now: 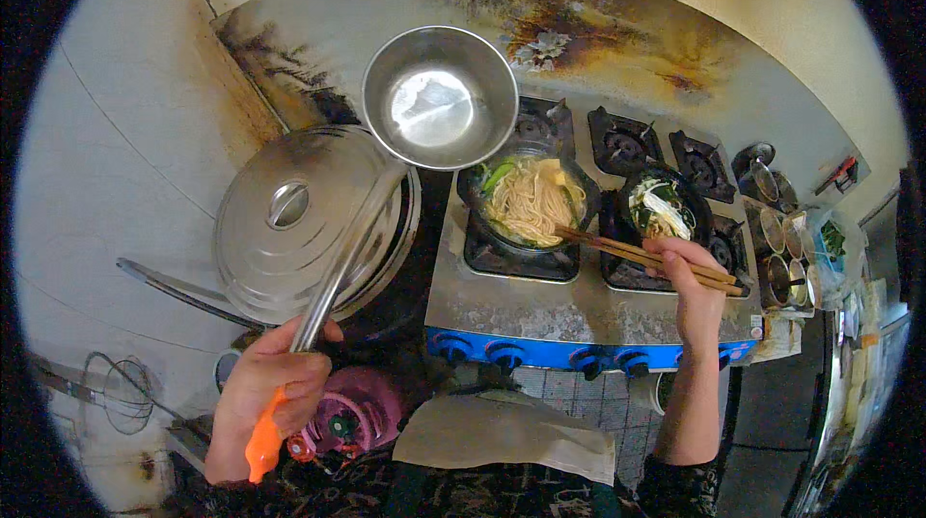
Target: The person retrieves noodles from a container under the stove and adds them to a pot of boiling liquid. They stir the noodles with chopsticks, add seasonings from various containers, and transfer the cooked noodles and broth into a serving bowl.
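My left hand (pixel 275 388) is closed round the long handle of a metal ladle (pixel 442 118); an orange piece covers the handle's end. The ladle's deep round bowl looks empty and hangs above the back left of the stove, past a pot of noodles. In my right hand (pixel 690 291) is a pair of wooden chopsticks (pixel 627 253), their tips at the near rim of that pot. The noodles (pixel 531 204) lie in broth with green leaves and a yellowish piece. Just beyond my right hand, a second dark pot (pixel 709 214) holds greens and white mushroom-like strands (pixel 666 209).
The stove (pixel 598 311) has several burners and blue-panelled knobs (pixel 506 356) in front. To the left stands a large pot under a metal lid (pixel 260 253). Small containers (pixel 776 272) line the right side. A pinkish gas cylinder (pixel 371 407) stands below on the left. Behind is a stained metal splashback (pixel 656 36).
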Tool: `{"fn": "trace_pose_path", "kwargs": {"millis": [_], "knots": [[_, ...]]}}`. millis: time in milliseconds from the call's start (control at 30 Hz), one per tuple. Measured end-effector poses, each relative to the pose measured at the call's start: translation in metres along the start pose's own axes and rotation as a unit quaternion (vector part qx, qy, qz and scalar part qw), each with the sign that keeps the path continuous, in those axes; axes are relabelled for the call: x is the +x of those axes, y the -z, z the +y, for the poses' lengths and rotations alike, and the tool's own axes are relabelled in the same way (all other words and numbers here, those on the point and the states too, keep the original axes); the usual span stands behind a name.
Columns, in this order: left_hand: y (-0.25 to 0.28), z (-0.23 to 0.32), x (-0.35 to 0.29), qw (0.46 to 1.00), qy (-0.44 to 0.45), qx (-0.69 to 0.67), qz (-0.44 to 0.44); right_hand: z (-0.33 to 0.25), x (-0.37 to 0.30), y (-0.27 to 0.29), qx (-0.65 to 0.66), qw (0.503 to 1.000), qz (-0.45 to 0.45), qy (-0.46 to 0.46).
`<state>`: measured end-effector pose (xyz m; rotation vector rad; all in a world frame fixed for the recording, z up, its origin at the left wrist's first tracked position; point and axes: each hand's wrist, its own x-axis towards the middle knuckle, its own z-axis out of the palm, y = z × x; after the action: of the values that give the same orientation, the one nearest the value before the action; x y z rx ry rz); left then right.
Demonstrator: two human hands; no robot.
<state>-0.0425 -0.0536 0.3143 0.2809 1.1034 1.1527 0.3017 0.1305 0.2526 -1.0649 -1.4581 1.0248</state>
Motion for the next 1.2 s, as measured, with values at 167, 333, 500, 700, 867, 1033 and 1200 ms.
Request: {"fn": "trace_pose_path", "kwargs": {"millis": [167, 333, 500, 700, 867, 1033, 1200], "knots": [[-0.005, -0.005, 0.011, 0.996, 0.017, 0.087, 0.001, 0.003, -0.007, 0.007, 0.031, 0.999, 0.024, 0.021], [-0.004, -0.007, 0.018, 0.982, 0.005, 0.190, 0.008, 0.003, -0.013, 0.010, 0.024, 0.999, 0.044, 0.018], [0.003, -0.008, 0.027, 0.962, -0.021, 0.274, -0.007, 0.004, -0.017, 0.010, 0.059, 0.997, 0.052, 0.019], [0.001, -0.007, 0.035, 0.934, -0.055, 0.353, 0.000, 0.002, -0.018, 0.011, 0.026, 0.998, 0.046, 0.038], [-0.002, -0.006, 0.043, 0.908, -0.098, 0.406, 0.030, -0.004, -0.019, 0.010, -0.030, 0.998, 0.041, 0.048], [-0.008, -0.005, 0.050, 0.902, -0.126, 0.410, 0.040, -0.009, -0.027, 0.013, -0.001, 0.996, 0.037, 0.080], [-0.006, -0.009, 0.053, 0.912, -0.137, 0.383, 0.046, -0.014, -0.034, 0.014, -0.021, 0.991, 0.055, 0.116]]}}
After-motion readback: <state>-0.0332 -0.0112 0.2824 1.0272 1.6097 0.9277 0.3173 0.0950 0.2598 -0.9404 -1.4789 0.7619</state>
